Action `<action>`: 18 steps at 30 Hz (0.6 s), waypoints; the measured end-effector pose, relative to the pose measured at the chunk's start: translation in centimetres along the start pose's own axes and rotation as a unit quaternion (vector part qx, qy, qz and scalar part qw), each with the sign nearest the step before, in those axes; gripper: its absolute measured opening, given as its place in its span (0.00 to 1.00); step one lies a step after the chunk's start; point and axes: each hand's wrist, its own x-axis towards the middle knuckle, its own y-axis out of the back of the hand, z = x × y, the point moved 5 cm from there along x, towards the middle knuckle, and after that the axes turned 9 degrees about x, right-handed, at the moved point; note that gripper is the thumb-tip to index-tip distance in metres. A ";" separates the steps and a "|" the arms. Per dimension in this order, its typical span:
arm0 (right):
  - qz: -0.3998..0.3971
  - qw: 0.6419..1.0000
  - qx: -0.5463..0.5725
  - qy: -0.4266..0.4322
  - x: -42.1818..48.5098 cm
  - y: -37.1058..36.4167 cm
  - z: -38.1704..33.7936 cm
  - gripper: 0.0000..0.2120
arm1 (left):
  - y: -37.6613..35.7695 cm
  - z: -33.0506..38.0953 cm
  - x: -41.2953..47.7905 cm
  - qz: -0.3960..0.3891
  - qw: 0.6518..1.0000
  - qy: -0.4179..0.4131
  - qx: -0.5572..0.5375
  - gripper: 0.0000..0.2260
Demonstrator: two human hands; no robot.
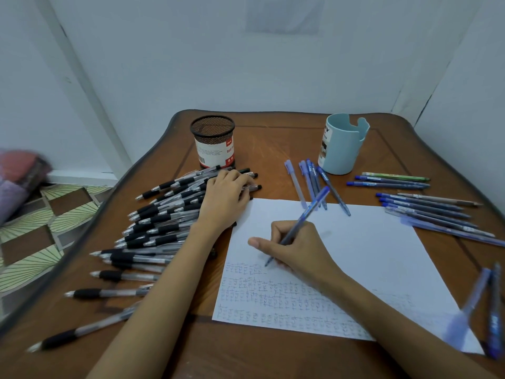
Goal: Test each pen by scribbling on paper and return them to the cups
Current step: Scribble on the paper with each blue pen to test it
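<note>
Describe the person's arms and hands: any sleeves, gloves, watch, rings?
The left hand and right hand are bare: no gloves, no rings visible. The left forearm and right forearm are uncovered down to the frame edge, so no sleeves show. No watch or bracelet on either wrist.

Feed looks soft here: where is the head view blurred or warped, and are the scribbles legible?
Head view: the lens bows the table edges; blue pens at lower right and the nearest black pen are smeared; scribbles faint, illegible; right hand and its pen fairly sharp; light dim, even, no glare.
</note>
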 end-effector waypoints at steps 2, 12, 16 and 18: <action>0.011 1.000 -0.010 -0.006 0.2 0.2 0.5 0.21 | 0.0 0.0 0.0 -0.003 1.000 0.000 0.002 0.11; -0.034 0.999 -0.031 -0.016 0.1 -0.4 0.8 0.20 | -0.1 0.0 0.1 -0.010 1.000 0.001 0.001 0.12; -0.029 0.998 -0.047 -0.012 0.2 -0.5 0.8 0.20 | -0.2 0.0 0.1 -0.014 1.000 0.001 -0.004 0.12; -0.030 0.998 -0.050 -0.014 0.3 -0.5 0.8 0.21 | -0.2 0.0 0.1 -0.014 1.000 0.001 -0.004 0.12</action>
